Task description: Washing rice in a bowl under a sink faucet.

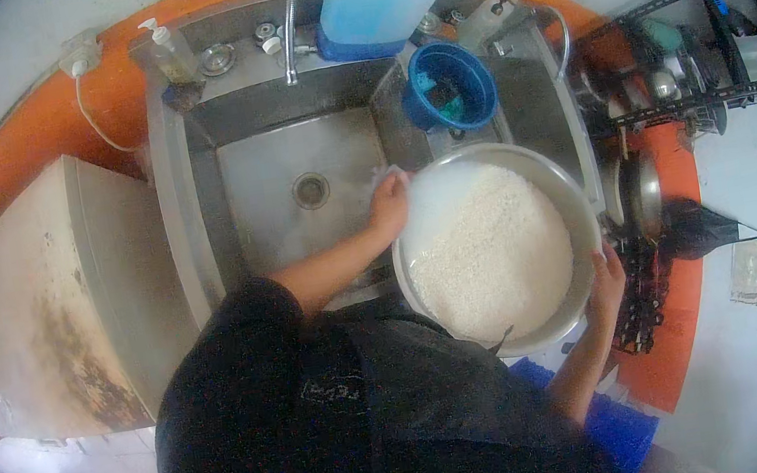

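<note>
A large round metal bowl tilts at the right edge of a stainless steel sink. White rice grains fill much of it, with cloudy liquid along the upper left side. My left hand is at the bowl's left rim, with a whitish thing, perhaps a cloth or suds, by the fingers. On the lower right, my right hand grips the bowl's outer rim, its fingers partly hidden. A small dark thing, too blurred to name, shows at the bowl's bottom edge.
Behind the bowl stands a blue plastic tub with green things inside. A jug of blue liquid, a curved faucet and a pump bottle line the sink's back. Metal shelves with kitchenware are right; a stained whitish cabinet is left.
</note>
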Demonstrator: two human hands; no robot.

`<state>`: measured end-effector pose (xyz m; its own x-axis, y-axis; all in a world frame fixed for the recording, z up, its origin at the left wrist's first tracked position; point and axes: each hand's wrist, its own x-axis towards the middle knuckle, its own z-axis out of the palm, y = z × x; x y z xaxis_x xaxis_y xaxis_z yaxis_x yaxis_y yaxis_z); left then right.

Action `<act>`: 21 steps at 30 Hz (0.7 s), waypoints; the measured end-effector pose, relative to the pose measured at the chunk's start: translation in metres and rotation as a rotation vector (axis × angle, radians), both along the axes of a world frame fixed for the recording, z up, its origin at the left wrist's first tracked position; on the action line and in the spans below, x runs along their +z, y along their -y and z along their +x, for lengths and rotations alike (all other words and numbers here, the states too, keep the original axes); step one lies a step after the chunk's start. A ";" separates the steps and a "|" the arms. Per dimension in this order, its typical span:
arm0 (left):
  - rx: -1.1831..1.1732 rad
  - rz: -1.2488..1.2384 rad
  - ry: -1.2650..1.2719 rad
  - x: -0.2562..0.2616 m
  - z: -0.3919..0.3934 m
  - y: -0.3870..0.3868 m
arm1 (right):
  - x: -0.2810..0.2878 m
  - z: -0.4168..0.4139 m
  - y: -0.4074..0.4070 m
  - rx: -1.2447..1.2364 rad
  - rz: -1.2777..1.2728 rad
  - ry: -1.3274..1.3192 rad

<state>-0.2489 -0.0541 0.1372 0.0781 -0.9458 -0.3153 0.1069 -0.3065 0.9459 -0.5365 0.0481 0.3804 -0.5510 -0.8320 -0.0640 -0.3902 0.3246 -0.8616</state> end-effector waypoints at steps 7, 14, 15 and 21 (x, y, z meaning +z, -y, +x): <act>0.016 -0.150 -0.132 -0.033 -0.006 0.004 | 0.003 0.006 0.001 0.037 0.016 -0.041; 0.014 -0.123 -0.255 -0.001 0.001 0.000 | 0.006 0.011 0.003 0.020 0.035 -0.073; 0.006 -0.130 -0.198 -0.002 0.001 0.001 | 0.006 0.010 0.003 0.057 0.020 -0.106; 0.021 -0.130 -0.145 0.005 0.002 0.000 | -0.005 -0.005 0.001 0.016 0.027 0.000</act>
